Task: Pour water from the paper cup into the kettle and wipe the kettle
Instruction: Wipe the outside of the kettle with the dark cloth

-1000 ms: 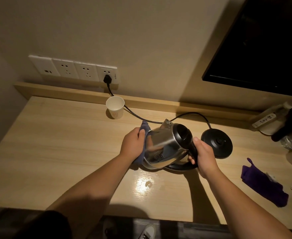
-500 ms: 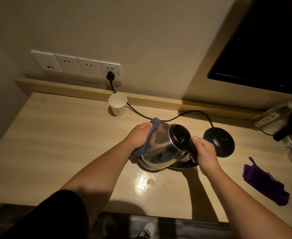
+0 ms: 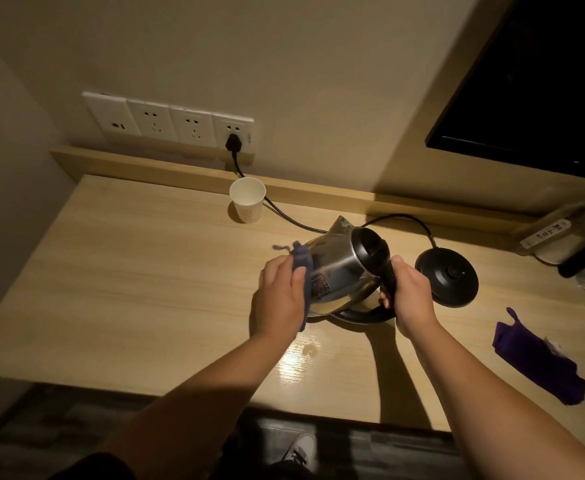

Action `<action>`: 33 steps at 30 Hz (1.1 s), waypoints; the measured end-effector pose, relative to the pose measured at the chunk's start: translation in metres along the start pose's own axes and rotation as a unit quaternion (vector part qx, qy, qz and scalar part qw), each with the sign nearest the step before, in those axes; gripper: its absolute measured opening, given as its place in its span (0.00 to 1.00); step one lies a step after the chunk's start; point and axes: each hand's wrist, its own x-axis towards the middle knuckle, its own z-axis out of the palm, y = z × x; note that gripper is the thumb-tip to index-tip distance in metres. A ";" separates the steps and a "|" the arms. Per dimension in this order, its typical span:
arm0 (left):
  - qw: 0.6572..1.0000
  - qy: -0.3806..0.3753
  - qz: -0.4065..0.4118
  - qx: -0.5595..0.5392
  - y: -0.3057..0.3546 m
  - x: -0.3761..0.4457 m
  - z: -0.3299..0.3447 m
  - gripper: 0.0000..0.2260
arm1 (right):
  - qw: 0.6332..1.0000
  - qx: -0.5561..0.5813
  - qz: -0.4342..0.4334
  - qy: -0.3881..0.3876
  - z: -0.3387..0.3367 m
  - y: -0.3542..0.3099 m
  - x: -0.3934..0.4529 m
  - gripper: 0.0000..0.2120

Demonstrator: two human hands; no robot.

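Observation:
A shiny steel kettle (image 3: 341, 271) with a black lid and black handle is tilted to the left above the wooden desk (image 3: 138, 292). My right hand (image 3: 409, 295) grips its black handle. My left hand (image 3: 280, 299) presses a blue cloth (image 3: 303, 263) against the kettle's left side. A white paper cup (image 3: 247, 199) stands upright at the back of the desk, apart from the kettle.
The kettle's black base (image 3: 447, 276) lies to the right, its cord (image 3: 284, 216) running to a wall socket (image 3: 232, 133). A purple cloth (image 3: 540, 367) lies at the right front. Bottles and other items (image 3: 582, 251) crowd the far right. A small wet patch (image 3: 306, 349) glistens below the kettle.
My left hand slid with the cloth up over the kettle's side and has come back down lower on it. The kettle stays tilted in my right hand.

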 end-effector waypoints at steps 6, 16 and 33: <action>0.970 0.001 0.190 0.154 0.042 -0.007 0.020 0.21 | 1.000 -0.014 -0.012 -0.007 0.006 -0.005 -0.001 0.22; 0.977 -0.013 0.100 0.185 0.019 0.006 0.026 0.20 | 0.997 0.063 0.048 -0.015 0.005 -0.006 -0.003 0.17; 0.995 0.053 -0.074 0.036 0.006 0.013 0.007 0.16 | 0.999 0.014 0.009 0.038 0.034 -0.023 -0.011 0.18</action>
